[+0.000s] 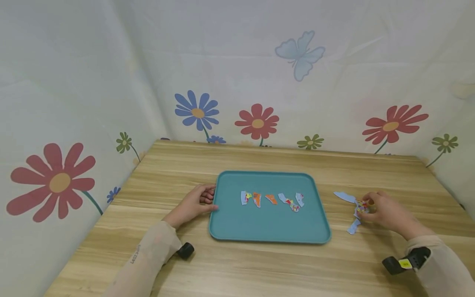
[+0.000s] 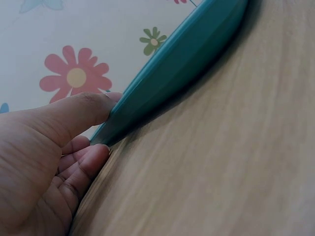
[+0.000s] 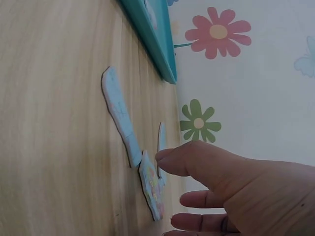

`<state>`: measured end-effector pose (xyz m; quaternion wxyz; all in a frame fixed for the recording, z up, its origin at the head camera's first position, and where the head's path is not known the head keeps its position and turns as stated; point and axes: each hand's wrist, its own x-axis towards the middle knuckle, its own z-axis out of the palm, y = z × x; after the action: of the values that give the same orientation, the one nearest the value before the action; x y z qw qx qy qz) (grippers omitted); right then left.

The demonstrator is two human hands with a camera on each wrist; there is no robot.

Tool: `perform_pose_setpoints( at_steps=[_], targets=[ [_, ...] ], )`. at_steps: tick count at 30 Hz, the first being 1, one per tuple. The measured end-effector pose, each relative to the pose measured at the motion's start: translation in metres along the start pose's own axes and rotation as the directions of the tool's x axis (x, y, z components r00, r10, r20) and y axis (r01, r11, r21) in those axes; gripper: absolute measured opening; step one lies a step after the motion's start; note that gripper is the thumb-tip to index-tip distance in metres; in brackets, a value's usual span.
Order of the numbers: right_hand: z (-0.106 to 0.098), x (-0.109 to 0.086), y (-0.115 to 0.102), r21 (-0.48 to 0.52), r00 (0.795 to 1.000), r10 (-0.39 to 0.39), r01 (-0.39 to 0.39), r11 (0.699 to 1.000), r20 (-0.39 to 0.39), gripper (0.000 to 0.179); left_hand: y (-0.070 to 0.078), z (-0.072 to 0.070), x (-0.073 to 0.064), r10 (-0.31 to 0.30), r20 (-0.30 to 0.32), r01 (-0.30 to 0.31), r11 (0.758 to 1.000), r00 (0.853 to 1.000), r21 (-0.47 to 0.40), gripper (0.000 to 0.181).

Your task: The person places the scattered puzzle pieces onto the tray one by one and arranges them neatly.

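My left hand (image 1: 193,204) grips the left rim of a teal tray (image 1: 259,229); in the left wrist view its thumb lies over the rim, other fingers against the outer side. Flat puzzle pieces lie in a row in the tray, among them an orange piece (image 1: 257,200) and a pale blue piece (image 1: 299,199). Right of the tray, my right hand (image 1: 387,214) reaches over a multicoloured piece (image 3: 151,189), thumb and fingers spread around it. A long pale blue piece (image 3: 120,118) and a thin blue piece (image 3: 162,142) lie beside that one on the wood.
The wooden table (image 1: 259,268) runs back to a white curtain (image 1: 230,49) printed with flowers and a butterfly. A black strap with a camera (image 1: 395,265) sits on the right wrist, another black camera (image 1: 185,250) on the left.
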<state>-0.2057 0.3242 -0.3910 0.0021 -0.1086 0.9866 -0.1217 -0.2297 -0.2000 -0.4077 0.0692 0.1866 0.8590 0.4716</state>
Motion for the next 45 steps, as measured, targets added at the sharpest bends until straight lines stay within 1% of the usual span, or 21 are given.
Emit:
perform_pose_setpoints(
  at_steps=[11,23,30,39,45],
  targets=[
    [0.0053,0.0047,0.0049,-0.033,1.0,0.002,-0.001,0.999,0.029,0.06,-0.0034,0.0005,0.0006,0.0,0.005,0.0,1.0,1.0,0.005,0.066],
    [0.0055,0.0075,0.0052,-0.044,0.999,0.012,-0.011,0.999,0.043,0.062,-0.004,0.001,0.0014,0.003,-0.001,-0.003,1.0,1.0,0.013,0.066],
    [0.0074,0.0074,0.0057,-0.049,1.0,-0.005,0.006,0.999,0.02,0.059,-0.0059,0.0016,0.0023,0.004,0.002,-0.004,1.0,1.0,0.013,0.066],
    [0.008,0.0089,0.0054,-0.05,0.999,0.01,-0.008,0.999,0.04,0.057,-0.0059,0.0015,0.0023,0.005,0.001,-0.005,1.0,1.0,0.017,0.066],
    [0.0071,0.0084,0.0039,-0.065,0.999,0.017,-0.014,0.998,0.037,0.057,-0.0053,0.0013,0.0017,0.003,0.002,-0.003,1.0,1.0,0.012,0.066]
  ],
)
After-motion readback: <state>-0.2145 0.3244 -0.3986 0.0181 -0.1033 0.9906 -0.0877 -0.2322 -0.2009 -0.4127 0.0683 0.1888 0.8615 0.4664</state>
